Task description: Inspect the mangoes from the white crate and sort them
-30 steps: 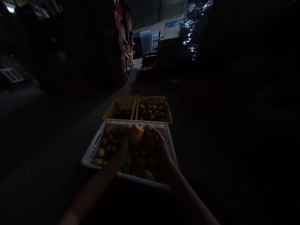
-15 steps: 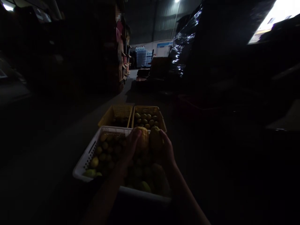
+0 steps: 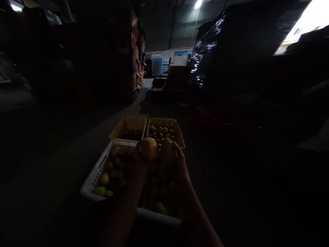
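My left hand (image 3: 140, 159) is closed round a bumpy yellow fruit (image 3: 149, 149), its fingertips showing behind the top. Close beside it, a greener yellow fruit (image 3: 167, 151) sits in my right hand (image 3: 180, 164), with the thumb along its right side. Both look like large lemons or similar citrus, but the dim light hides the exact kind. The two fruits are held up above a white plastic crate (image 3: 94, 181), which contains many yellow and green fruits (image 3: 104, 179). My forearms cover part of the crate, and its right side is lost in shadow.
Behind the white crate stand two yellow crates: the left one (image 3: 115, 129) with some dark fruits low inside, the right one (image 3: 180, 135) with rounded fruits. Stacked boxes (image 3: 135, 65) rise at the back left. A plastic-wrapped stack (image 3: 203, 61) stands at the right.
My left hand has turned the yellow fruit, so its bumpy face now points toward me. The right hand's fruit has shifted slightly left. The view has tilted a little upward.
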Available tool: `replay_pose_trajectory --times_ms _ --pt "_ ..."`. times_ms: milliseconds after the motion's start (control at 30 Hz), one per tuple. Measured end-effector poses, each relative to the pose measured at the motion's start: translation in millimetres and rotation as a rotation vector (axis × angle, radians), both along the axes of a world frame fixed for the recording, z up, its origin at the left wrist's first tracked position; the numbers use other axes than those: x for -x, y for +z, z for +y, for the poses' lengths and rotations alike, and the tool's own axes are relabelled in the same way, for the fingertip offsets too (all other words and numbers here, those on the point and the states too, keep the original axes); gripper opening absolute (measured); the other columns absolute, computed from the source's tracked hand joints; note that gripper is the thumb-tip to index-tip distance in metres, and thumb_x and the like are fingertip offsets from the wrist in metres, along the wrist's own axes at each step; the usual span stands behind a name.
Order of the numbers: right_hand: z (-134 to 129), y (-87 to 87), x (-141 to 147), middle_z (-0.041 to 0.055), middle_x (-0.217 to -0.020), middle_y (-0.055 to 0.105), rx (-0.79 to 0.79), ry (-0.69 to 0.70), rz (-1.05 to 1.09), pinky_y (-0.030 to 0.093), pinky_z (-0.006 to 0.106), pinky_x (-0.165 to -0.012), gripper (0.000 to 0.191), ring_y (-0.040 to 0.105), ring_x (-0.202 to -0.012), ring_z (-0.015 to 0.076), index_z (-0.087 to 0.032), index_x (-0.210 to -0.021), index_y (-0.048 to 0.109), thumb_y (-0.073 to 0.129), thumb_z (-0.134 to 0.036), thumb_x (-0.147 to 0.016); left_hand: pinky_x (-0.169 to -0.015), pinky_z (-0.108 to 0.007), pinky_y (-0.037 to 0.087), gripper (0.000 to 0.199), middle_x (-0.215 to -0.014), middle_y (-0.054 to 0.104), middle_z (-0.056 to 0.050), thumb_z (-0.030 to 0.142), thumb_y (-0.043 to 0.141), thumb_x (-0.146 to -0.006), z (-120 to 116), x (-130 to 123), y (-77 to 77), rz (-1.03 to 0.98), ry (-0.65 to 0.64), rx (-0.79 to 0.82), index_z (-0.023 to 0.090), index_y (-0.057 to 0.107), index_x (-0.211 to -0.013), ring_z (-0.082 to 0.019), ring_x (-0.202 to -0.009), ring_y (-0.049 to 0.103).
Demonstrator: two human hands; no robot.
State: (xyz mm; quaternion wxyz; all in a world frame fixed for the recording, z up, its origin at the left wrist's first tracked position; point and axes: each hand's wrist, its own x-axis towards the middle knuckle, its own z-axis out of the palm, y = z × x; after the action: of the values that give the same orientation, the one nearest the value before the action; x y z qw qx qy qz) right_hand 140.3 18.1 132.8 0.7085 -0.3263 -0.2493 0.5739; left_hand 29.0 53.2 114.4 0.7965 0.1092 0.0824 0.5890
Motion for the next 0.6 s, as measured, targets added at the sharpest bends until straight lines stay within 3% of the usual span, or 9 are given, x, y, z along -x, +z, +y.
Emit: replay_pose_trajectory --times_ms 100,300,467,533,600 --pt "-4 -0.1 9 0.0014 -0.071 0.072 0.032 0.023 -0.009 0.06 0.036 -0.071 0.022 0.071 -0.087 0.0246 -0.023 -0.079 0.072 0.062 -0.043 -0.077 -0.095 -0.038 0.049 0.043 -0.104 0.072 -0.009 0.044 0.049 -0.087 2 0 -5.5 0.002 0.041 0.005 0.018 0.065 -0.118 -0.024 -0.104 0.066" --pt "1 -12.7 10 0.0017 -0.074 0.071 -0.025 -0.096 -0.182 0.057 0.037 -0.073 0.028 0.068 -0.087 0.0244 -0.023 -0.086 0.07 0.059 -0.047 -0.077 -0.1 -0.039 0.046 0.043 -0.104 0.072 -0.008 0.044 0.045 -0.088 5 2 -9.6 0.023 0.018 0.046 0.017 0.066 -0.115 -0.024 -0.105 0.066" --pt "7 -16.1 5 0.0025 -0.073 0.068 -0.03 -0.149 -0.332 0.053 0.034 -0.068 0.033 0.066 -0.082 0.023 -0.021 -0.082 0.068 0.057 -0.052 -0.078 -0.102 -0.039 0.043 0.046 -0.12 0.067 -0.009 0.039 0.045 -0.083 -2 3 -7.2 0.042 0.067 0.009 0.017 0.064 -0.117 -0.025 -0.121 0.057" --pt "8 -15.9 3 0.0026 -0.076 0.067 -0.012 -0.245 -0.402 0.051 0.034 -0.068 0.036 0.063 -0.079 0.0217 -0.02 -0.082 0.067 0.06 -0.054 -0.075 -0.103 -0.04 0.042 0.049 -0.126 0.064 -0.009 0.04 0.046 -0.08 -6 1 -7.0 0.063 0.048 -0.001 0.017 0.062 -0.12 -0.026 -0.126 0.052" --pt "8 -16.5 1 0.0033 -0.081 0.066 -0.003 -0.425 -0.555 0.049 0.034 -0.07 0.04 0.061 -0.08 0.0213 -0.019 -0.089 0.066 0.064 -0.055 -0.073 -0.104 -0.044 0.041 0.054 -0.129 0.062 -0.01 0.044 0.046 -0.079 -9 -2 -7.0 0.081 -0.015 -0.008 0.017 0.06 -0.123 -0.028 -0.128 0.049"
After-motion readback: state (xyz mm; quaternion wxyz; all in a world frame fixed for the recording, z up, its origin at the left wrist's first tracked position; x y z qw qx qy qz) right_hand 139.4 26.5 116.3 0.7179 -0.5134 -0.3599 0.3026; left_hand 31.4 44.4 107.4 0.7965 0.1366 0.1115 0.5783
